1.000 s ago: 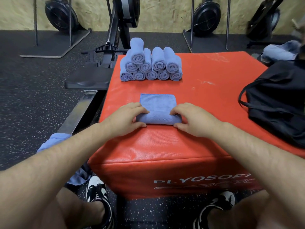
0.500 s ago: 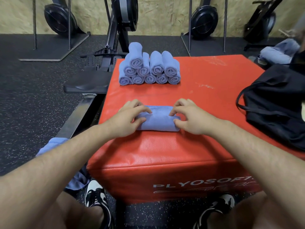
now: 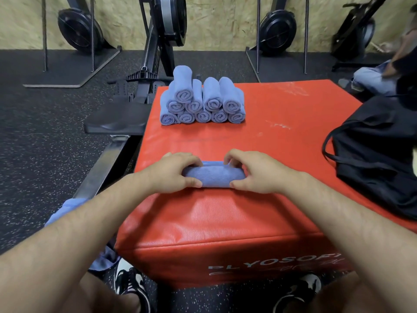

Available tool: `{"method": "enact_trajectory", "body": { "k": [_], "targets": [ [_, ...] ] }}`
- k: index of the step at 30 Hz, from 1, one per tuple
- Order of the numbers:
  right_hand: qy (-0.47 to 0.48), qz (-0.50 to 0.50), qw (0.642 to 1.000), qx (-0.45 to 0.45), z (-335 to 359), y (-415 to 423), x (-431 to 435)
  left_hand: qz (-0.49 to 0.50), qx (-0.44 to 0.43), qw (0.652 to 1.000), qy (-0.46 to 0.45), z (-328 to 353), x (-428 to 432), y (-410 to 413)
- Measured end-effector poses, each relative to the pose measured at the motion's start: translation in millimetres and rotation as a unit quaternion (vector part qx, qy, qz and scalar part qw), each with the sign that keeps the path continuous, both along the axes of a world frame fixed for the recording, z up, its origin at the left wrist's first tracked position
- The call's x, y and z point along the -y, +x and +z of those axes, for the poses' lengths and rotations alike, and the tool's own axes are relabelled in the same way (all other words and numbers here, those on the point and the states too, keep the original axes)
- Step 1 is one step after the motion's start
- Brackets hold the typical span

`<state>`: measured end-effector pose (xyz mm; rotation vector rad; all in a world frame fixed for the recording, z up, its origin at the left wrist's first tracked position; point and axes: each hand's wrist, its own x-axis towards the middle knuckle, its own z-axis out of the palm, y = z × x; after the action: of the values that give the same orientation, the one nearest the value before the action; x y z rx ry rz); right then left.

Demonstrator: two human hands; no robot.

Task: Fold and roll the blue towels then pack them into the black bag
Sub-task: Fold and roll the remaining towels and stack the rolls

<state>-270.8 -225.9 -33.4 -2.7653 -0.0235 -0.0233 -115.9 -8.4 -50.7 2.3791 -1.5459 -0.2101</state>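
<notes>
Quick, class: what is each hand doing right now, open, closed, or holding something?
Left hand: grips the left end of the blue towel roll.
Right hand: grips its right end.

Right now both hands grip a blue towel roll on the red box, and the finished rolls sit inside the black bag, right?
No. The head view shows the finished rolls stacked on the red box, not in the black bag. The left hand and right hand do grip the towel roll.

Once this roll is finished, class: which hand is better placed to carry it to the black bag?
Right, probably. The right hand grips the end of the towel roll nearest the black bag, which lies on the right of the red box. The left hand would have to cross over.
</notes>
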Motion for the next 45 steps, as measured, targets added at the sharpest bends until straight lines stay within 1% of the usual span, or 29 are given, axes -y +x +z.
{"method": "enact_trajectory", "body": {
  "k": [2,4,8,11,12,14,16,18,20,23,25,26,27,29,31,32,34,37,39,45],
  "targets": [
    [0.038,-0.006,0.998,-0.041,5,1,3,-0.001,-0.044,0.999,0.017,2,-1,3],
    [0.061,-0.017,0.996,-0.057,5,6,7,0.003,-0.043,0.999,0.004,2,0,4],
    [0.022,-0.015,1.0,-0.016,-4,24,18,-0.03,0.027,0.996,-0.082,2,8,5],
    [0.066,-0.012,0.997,0.028,-1,33,20,-0.042,0.084,0.991,-0.093,3,16,6],
    [0.071,-0.011,0.996,0.042,0,36,19,-0.035,0.099,0.991,-0.088,4,18,7],
    [0.048,-0.007,0.997,0.063,-3,40,16,-0.022,0.116,0.991,-0.057,2,22,13],
    [0.023,-0.008,0.998,0.057,-9,43,16,-0.026,0.129,0.991,-0.008,-7,26,22],
    [0.01,-0.009,1.0,0.019,-18,46,22,-0.029,0.119,0.992,0.021,-16,31,31],
    [0.025,-0.016,1.0,-0.008,-25,50,26,-0.026,0.102,0.994,0.026,-20,37,39],
    [0.027,-0.021,0.999,-0.005,-28,58,29,-0.039,0.099,0.992,0.063,-17,45,52],
    [0.049,-0.027,0.998,0.002,-27,62,32,-0.044,0.086,0.992,0.075,-11,51,57],
    [0.073,-0.034,0.997,0.009,-25,63,34,-0.045,0.064,0.995,0.069,-8,54,60],
    [0.102,-0.045,0.993,0.026,-22,64,38,-0.042,0.022,0.998,0.049,-3,56,62],
    [0.187,-0.082,0.976,0.069,-13,66,46,-0.024,-0.104,0.994,-0.032,11,59,67],
    [0.281,-0.123,0.946,0.102,0,66,53,0.011,-0.208,0.97,-0.123,27,59,71],
    [0.31,-0.133,0.934,0.115,8,68,56,0.032,-0.247,0.955,-0.162,37,59,73],
    [0.355,-0.14,0.916,0.125,17,68,60,0.069,-0.319,0.922,-0.21,49,57,73],
    [0.415,-0.141,0.89,0.127,31,68,61,0.09,-0.385,0.882,-0.257,62,56,73],
    [0.447,-0.136,0.875,0.124,40,67,59,0.097,-0.403,0.867,-0.275,70,54,72],
    [0.502,-0.111,0.847,0.138,64,59,47,0.096,-0.454,0.821,-0.333,79,50,63]
  ]
}}
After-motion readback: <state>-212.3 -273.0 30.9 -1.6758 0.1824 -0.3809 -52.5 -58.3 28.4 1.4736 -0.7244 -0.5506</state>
